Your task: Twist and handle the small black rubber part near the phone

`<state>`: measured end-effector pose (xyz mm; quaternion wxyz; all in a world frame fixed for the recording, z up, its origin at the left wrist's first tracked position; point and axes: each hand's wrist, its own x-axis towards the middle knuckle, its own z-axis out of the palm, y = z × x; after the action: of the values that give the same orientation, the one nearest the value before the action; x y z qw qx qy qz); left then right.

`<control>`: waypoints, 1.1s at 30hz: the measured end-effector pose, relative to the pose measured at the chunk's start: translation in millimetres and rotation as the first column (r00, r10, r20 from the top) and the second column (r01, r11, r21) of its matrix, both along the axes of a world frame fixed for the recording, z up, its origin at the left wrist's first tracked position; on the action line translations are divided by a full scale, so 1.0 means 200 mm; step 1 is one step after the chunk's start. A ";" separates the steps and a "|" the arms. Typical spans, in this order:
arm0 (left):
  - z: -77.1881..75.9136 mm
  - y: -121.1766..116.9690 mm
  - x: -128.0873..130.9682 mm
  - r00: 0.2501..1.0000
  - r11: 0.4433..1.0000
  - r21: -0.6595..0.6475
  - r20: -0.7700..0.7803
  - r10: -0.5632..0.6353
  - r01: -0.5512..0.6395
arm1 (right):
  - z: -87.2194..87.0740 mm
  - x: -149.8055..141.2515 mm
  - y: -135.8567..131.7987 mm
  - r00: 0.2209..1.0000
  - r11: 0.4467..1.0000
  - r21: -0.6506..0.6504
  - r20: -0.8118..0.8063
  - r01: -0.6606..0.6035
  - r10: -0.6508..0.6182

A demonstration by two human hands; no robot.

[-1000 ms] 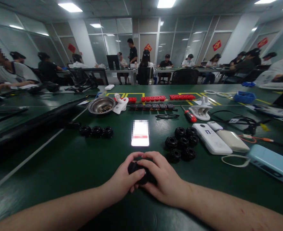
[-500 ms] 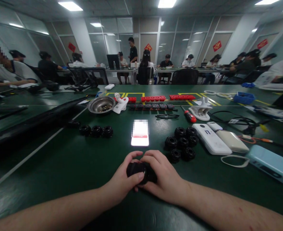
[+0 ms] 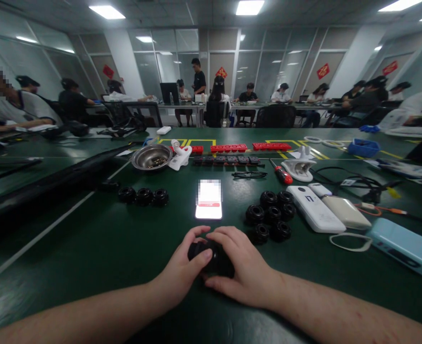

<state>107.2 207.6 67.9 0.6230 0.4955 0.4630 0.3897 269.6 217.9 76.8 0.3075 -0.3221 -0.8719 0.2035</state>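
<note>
Just on the near side of the lit phone (image 3: 210,213), we have a black part (image 3: 218,263) cupped between both hands, low over the green table (image 3: 89,248); whether it rests on that surface we cannot tell. Our left hand (image 3: 183,267) curls around the part's left side, thumb laid across its upper face, while our right hand (image 3: 247,268) arches over the right side, fingers bent on top and thumb low along the near side. Both hands are thus wrapped around it, though how hard they press does not show, and they hide much of its outline. From its dark sheen we judge it to be moulded plastic or hard rubber: stiff rather than soft, light enough for one hand, and not easily broken. Such a smooth, rounded surface could turn or slip under the fingertips, so we would take hold at opposite sides, thumbs toward the near edge and fingers over the far one, rather than pinch one spot. To the left of the phone lies a row of black wheel-like pieces (image 3: 144,196), and to its right a cluster of similar pieces (image 3: 273,213); their stepped rims look like the surer place to grip.
</note>
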 end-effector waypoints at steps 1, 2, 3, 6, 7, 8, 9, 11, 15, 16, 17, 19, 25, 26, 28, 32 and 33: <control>0.00 0.00 0.00 1.000 1.000 0.028 -0.006 0.010 -0.010 | 0.00 0.00 0.00 1.000 1.000 -0.013 0.007 0.024 -0.024; 0.00 0.00 -0.01 1.000 0.999 0.051 -0.018 0.015 -0.015 | 0.00 0.00 0.00 0.999 0.999 -0.025 0.013 0.041 -0.041; 0.00 0.00 -0.01 0.999 0.998 0.068 -0.031 0.016 -0.014 | 0.00 0.00 0.00 0.999 0.998 -0.035 0.016 0.049 -0.048; 0.00 0.01 -0.02 1.000 0.997 0.074 -0.018 -0.011 0.012 | 0.00 0.00 0.00 1.000 0.999 -0.037 -0.004 0.019 -0.019; 0.00 0.01 -0.02 1.000 0.998 0.052 0.005 -0.022 0.022 | 0.00 0.00 0.00 1.000 1.000 -0.023 -0.020 -0.001 0.000; 0.00 0.01 -0.02 0.999 0.999 0.020 0.025 -0.035 0.035 | 0.00 0.00 0.00 0.999 1.000 -0.007 -0.032 -0.018 0.018; 0.00 0.01 -0.02 0.998 0.999 -0.014 0.033 -0.047 0.048 | 0.00 0.00 -0.01 0.999 0.999 0.011 -0.040 -0.030 0.031; 0.00 0.01 -0.01 0.998 0.998 -0.037 0.014 -0.057 0.057 | 0.00 0.00 -0.01 0.999 0.999 0.025 -0.034 -0.033 0.034; 0.00 0.00 -0.01 0.999 0.999 0.044 -0.019 -0.027 0.027 | -0.01 0.00 0.00 1.000 1.000 -0.007 0.002 0.019 -0.019; -0.01 0.00 -0.01 1.000 0.999 0.045 -0.014 -0.019 0.019 | 0.00 0.00 0.00 1.000 0.999 -0.017 0.007 0.029 -0.029; -0.01 0.00 -0.02 1.000 0.999 0.039 -0.008 -0.014 0.014 | 0.00 0.00 0.00 0.999 0.999 -0.026 0.009 0.036 -0.035; -0.02 0.01 -0.02 1.000 0.999 0.034 0.005 -0.007 0.007 | 0.01 0.00 0.00 0.999 0.999 -0.042 0.010 0.035 -0.035; -0.01 0.02 -0.02 0.998 0.997 -0.035 -0.003 -0.063 0.062 | 0.00 0.00 -0.02 0.997 0.996 0.060 -0.009 -0.073 0.073; 0.00 0.02 -0.02 0.997 0.998 -0.009 -0.034 -0.064 0.064 | 0.00 0.00 -0.02 0.998 0.995 0.073 -0.012 -0.064 0.065; -0.01 0.02 -0.02 0.996 0.997 0.035 -0.063 -0.062 0.064 | -0.01 -0.01 -0.01 1.000 0.997 0.071 -0.013 -0.016 0.017; -0.01 0.01 -0.03 0.998 0.997 0.036 -0.026 -0.064 0.065 | 0.00 -0.01 0.00 0.999 0.999 0.021 0.029 0.044 -0.045; -0.01 0.01 -0.03 0.998 0.997 0.040 -0.020 -0.067 0.067 | 0.01 -0.01 0.01 0.999 0.999 0.006 0.036 0.033 -0.034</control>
<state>101.1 209.1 66.0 0.6211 0.5270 0.4438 0.3735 268.3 219.2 78.6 0.2961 -0.3393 -0.8724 0.1900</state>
